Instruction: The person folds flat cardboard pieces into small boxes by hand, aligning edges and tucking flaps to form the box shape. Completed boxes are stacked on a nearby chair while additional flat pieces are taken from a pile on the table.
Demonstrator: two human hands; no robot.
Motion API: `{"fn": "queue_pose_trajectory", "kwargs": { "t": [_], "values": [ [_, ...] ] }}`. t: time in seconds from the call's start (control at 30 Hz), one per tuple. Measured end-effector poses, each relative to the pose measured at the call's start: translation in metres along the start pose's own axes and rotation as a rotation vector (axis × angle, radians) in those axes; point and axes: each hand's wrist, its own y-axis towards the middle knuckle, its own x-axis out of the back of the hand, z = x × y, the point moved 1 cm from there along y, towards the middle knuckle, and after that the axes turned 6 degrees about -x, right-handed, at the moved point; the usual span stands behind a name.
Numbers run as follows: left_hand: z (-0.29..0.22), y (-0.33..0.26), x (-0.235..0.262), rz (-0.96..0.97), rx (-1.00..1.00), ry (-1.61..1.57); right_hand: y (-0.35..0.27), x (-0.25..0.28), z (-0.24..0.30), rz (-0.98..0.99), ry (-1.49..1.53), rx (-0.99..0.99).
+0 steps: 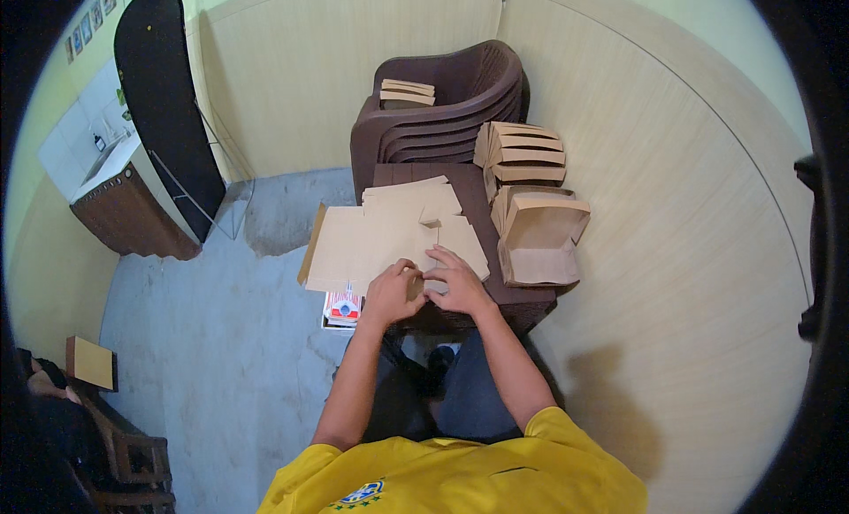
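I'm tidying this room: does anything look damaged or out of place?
Yes: the blue-grey floor has an irregular, darker grey patch left of the stacked dark-brown plastic chairs, perhaps worn or damaged. Also, the flat tan cardboard overhangs the left edge of the dark-brown table.

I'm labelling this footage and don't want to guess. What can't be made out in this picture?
All in the head view:
Near edge of the flat cardboard: partly hidden by the left hand and right hand; their grip is unclear.
Lower seats of the stacked chairs: hidden by the chairs above.
Person at left: cut off by picture's dark border.
Wall pictures: too small for detail.
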Motion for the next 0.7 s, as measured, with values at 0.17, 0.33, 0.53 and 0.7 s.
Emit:
{"fn": "queue_pose_trajectory", "kwargs": {
  "t": [0.17, 0.33, 0.53, 0.7],
  "values": [
    [0.009, 0.005, 0.004, 0.051, -0.066, 0.019, 0.000, -0.003, -0.017, -0.055, 0.091, -0.044],
    [0.011, 0.009, -0.003, 0.038, -0.022, -0.002, -0.005, -0.008, -0.026, -0.094, 0.183, -0.100],
    [0.012, 0.036, -0.018, -0.034, 0.153, 0.063, -0.005, -0.007, -0.022, -0.197, 0.325, -0.145],
    [0.019, 0.049, -0.029, -0.147, 0.040, 0.216, -0.004, -0.008, -0.018, -0.211, 0.156, -0.235]
  ]
}}
